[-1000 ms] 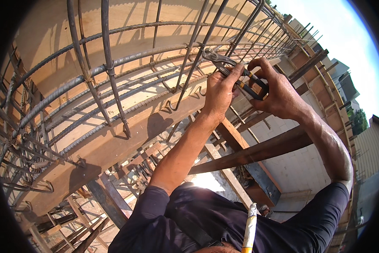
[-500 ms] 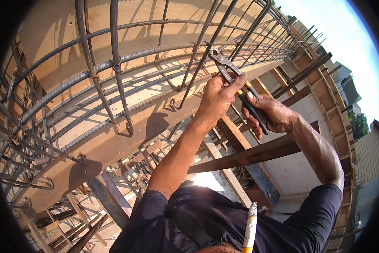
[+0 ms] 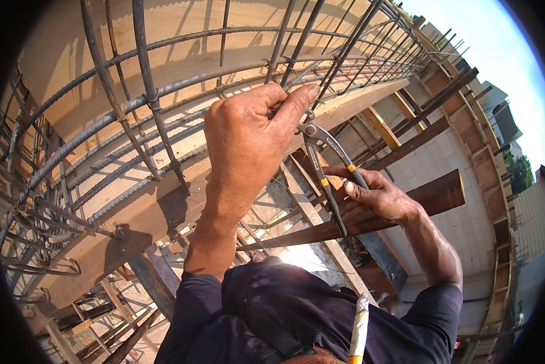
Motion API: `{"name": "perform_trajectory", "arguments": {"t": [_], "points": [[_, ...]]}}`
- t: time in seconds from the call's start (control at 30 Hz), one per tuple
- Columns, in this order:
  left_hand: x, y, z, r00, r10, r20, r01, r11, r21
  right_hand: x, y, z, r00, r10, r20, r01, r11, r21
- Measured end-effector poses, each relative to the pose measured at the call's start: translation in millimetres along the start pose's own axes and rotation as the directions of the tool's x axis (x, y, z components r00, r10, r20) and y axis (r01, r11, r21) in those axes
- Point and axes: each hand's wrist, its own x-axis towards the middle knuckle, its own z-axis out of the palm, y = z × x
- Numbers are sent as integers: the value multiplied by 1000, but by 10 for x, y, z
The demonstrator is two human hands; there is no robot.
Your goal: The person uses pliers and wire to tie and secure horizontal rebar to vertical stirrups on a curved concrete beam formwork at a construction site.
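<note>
Beside rebar cage [image 3: 211, 74]: pliers [image 3: 310, 130] clamped in R fingers [image 3: 358, 193]; L fingers [image 3: 293, 110] pinched tog. nr pliers' tip.

With our right hand [image 3: 374, 195] we grip the pincers [image 3: 310, 130] (yellow-banded handles spread apart), while our left hand [image 3: 248, 130] curls just beside their head, before the rebar cage [image 3: 145, 57]; its fingertips are partly hidden.

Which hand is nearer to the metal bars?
Left. The left hand is up in front of the metal bars, contact unclear; the right hand is lower, farther right, holding the pliers.
</note>
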Motion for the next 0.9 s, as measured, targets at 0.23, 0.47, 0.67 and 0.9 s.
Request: {"name": "perform_trajectory", "arguments": {"t": [0.23,0.47,0.67,0.9], "points": [[-62,27,-77,981,189,-46,-183,976,116,-199,510,103,990,104,93,-112,991,77],[-283,-300,1,998,58,-5,-54,955,291,-264,481,-126,946,-3,-323,61,984,169],[10,-143,277,942,232,244,-284,936,209,-90,419,-93,942,-102,-318,178,960,218],[-893,-894,797,664,-152,732,-135,938,318,128,303,-227,925,-206,-319,222,975,13]]}}
